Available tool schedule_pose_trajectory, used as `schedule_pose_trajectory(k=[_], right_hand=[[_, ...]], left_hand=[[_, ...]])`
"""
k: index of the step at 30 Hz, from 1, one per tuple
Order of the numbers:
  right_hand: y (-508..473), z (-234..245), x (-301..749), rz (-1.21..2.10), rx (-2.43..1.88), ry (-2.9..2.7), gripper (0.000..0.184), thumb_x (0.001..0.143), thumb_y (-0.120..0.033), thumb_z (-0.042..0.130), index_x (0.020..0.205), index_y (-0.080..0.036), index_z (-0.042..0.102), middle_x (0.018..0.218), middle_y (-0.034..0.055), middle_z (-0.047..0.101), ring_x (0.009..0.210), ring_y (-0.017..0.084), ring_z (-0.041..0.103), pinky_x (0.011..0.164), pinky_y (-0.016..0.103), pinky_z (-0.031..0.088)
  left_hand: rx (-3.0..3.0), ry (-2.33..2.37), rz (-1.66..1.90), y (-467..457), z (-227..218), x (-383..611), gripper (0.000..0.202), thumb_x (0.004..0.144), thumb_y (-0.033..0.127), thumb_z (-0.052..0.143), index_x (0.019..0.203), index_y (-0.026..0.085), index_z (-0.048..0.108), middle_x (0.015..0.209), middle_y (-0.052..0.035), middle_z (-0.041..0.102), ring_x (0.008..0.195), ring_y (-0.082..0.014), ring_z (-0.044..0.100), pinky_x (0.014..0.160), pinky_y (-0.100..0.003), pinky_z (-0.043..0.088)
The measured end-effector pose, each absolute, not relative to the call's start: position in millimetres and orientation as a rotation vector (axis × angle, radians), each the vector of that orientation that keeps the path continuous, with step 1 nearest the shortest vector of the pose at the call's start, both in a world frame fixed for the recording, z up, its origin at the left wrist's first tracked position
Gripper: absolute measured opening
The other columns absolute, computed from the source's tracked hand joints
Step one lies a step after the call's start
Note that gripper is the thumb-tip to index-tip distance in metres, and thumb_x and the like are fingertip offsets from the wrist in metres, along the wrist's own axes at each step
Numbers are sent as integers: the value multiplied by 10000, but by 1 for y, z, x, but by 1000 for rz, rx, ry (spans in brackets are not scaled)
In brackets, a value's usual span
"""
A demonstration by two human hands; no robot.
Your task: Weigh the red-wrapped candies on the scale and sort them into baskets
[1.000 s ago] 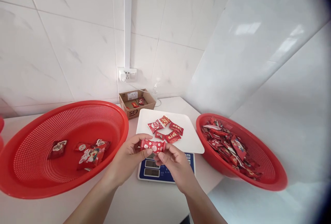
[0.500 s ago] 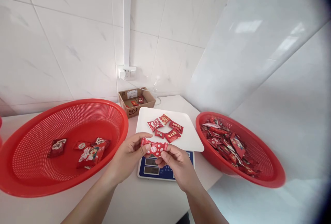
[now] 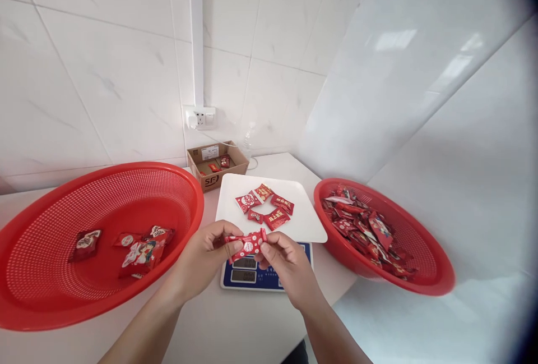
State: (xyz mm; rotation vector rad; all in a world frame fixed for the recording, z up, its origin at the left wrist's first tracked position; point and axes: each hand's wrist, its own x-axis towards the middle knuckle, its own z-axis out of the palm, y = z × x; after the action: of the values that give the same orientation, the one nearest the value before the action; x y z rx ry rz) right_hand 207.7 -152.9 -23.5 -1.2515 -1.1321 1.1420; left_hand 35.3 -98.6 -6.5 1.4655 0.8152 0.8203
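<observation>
Head camera: your left hand (image 3: pixel 202 260) and right hand (image 3: pixel 286 266) hold a red wrapped candy (image 3: pixel 246 245) just above the scale (image 3: pixel 252 277). The fingers (image 3: pixel 230 246) of both hands pinch its ends. It looks light, crinkly and slick, so the crimped ends likely give the surest hold.

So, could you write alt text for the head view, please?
The left hand and right hand hold one red candy by its ends above a blue scale, whose white tray carries several candies. The left basket holds few, the right basket many.
</observation>
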Motion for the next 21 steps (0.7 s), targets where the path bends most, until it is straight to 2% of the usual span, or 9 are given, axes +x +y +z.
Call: schedule_pose_trajectory(k=[4,6,9,13,21], right_hand=[[-152,-27,214,1056,-1279,-1158,327,758,-503,642,920,-230,564,728,-2,650,642,167,622,618,312,501],[-145,-25,226,877,-1381,-1189,330,779,-489,615,983,-236,557,750,8,665,684,185,631,686,338,493],[-126,-19,250,518,-1594,-1228,319,815,-453,562,1050,-237,560,857,43,697,798,219,643,768,361,457],[-95,-13,274,241,-1815,-1341,258,839,-363,505,1062,-250,567,848,35,711,804,226,652,726,338,434],[-75,-21,268,181,-2096,-1534,211,862,-320,493,1033,-281,609,954,39,718,910,250,643,668,330,412]], left_hand=[[1491,813,772,-98,-11,37,219,818,383,587,938,202,609,791,-5,615,755,-156,568,699,-277,443],[1533,874,781,-98,-11,37,257,832,386,560,1028,224,593,916,-30,636,857,-178,585,759,-299,457],[1596,985,833,-98,-7,36,262,827,393,548,1034,241,604,1031,-43,636,952,-195,575,825,-320,459],[1570,1039,867,-99,-1,34,298,802,418,560,1030,234,608,1024,-49,649,963,-206,584,838,-339,475],[1582,1027,868,-101,4,33,269,796,407,557,990,231,617,999,-51,656,946,-206,592,819,-330,481]])
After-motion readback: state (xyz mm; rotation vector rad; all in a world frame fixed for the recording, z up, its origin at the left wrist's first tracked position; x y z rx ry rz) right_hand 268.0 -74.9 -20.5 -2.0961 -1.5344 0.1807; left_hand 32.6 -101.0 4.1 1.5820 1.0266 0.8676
